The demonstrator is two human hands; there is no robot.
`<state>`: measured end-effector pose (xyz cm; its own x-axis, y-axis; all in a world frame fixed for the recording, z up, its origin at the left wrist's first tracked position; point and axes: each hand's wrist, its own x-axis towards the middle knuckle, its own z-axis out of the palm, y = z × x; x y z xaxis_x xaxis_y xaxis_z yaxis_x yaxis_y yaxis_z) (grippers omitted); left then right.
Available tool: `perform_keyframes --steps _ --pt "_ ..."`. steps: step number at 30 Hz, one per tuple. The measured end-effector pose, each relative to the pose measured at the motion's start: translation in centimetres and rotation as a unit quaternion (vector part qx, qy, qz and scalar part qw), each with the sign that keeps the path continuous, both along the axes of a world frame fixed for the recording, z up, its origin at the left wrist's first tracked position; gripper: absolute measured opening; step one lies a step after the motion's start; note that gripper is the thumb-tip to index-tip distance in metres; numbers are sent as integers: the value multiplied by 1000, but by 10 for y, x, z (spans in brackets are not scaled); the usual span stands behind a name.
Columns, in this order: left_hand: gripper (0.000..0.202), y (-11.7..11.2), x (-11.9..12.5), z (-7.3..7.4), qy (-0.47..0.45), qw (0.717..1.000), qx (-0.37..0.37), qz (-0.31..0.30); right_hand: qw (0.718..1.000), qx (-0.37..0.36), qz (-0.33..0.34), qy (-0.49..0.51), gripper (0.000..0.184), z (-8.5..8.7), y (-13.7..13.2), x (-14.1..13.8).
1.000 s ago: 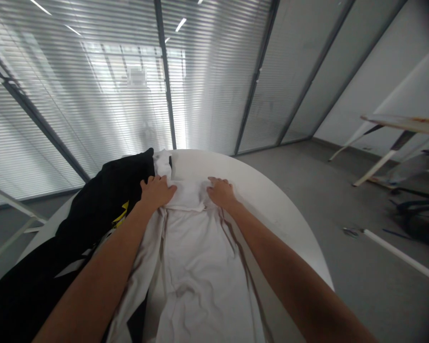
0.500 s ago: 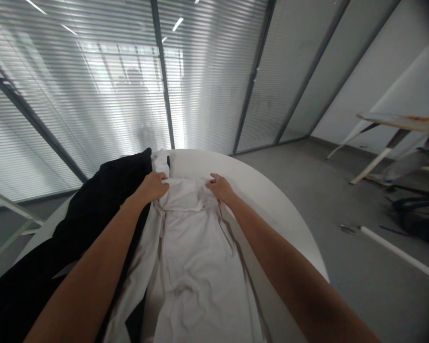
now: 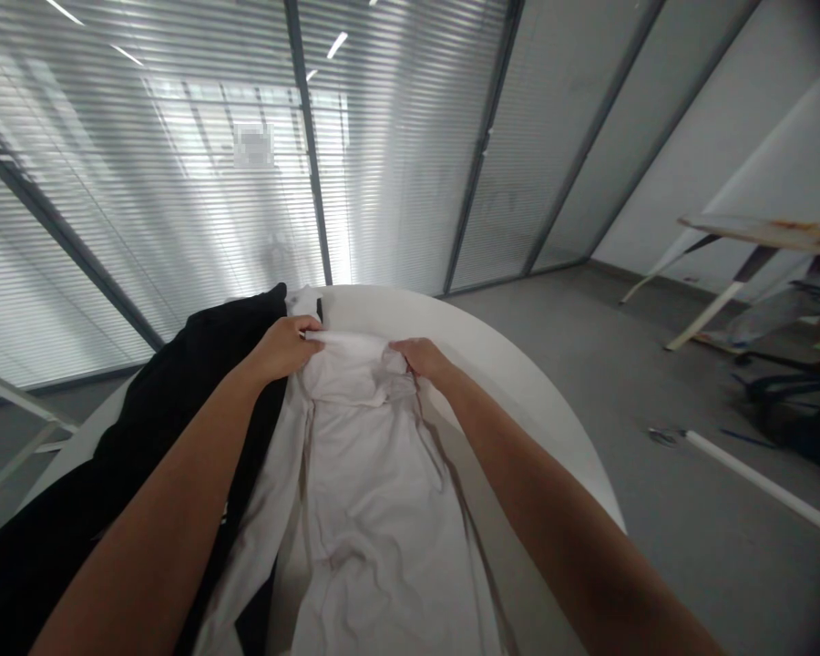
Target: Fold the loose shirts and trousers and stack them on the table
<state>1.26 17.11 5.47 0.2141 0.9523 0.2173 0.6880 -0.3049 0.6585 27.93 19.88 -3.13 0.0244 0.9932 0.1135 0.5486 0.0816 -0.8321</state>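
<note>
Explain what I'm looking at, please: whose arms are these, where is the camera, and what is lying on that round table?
There is no machine here. The camera is worn on a person's head and looks forward and down, so the two bare arms reaching away from you are that person's own.

In front of them is a round white table. A white garment lies stretched along it, wrinkled, and a black garment is heaped beside it on the left.

The left hand and the right hand are both at the far end of the white garment, with their fingers closed on its folded edge.

Behind the table is a glass wall with blinds. A second table stands far off to the right.
</note>
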Motion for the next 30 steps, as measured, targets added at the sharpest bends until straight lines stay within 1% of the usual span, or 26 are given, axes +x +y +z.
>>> perform_keyframes --steps 3,5,9,12,14,15,18,20,22,25,30 --pt "24 2 -2 -2 -14 1000 10 -15 999 -29 -35 20 13 -1 -2 0" --pt "22 4 -4 -5 -24 1000 5 -12 997 -23 -60 35 13 1 -4 0" --pt "22 8 -8 -11 -54 998 -11 16 991 -3 -76 108 12 16 -12 -3" --pt "27 8 -7 -12 -112 991 -46 59 979 -19 -67 192 11 30 -19 -8" --pt "31 7 -4 -10 -173 979 -72 82 971 -22 -58 233 11 37 -22 -11" --pt "33 6 -3 -9 -210 970 -86 84 968 -18 -56 245 11 40 -23 -12" --pt "37 3 2 -4 -308 941 -122 62 960 1 -55 273 14 42 -24 -12" --pt "38 1 4 -3 -342 929 -132 45 955 12 -42 294 18 43 -25 -11" --pt "38 0 4 -4 -351 927 -133 23 952 17 -18 305 21 43 -27 -10" --pt "38 1 2 -6 -346 929 -129 -14 955 32 9 295 27 42 -29 -8" --pt "40 5 0 -9 -357 926 -112 -47 964 60 21 257 34 38 -25 -7"
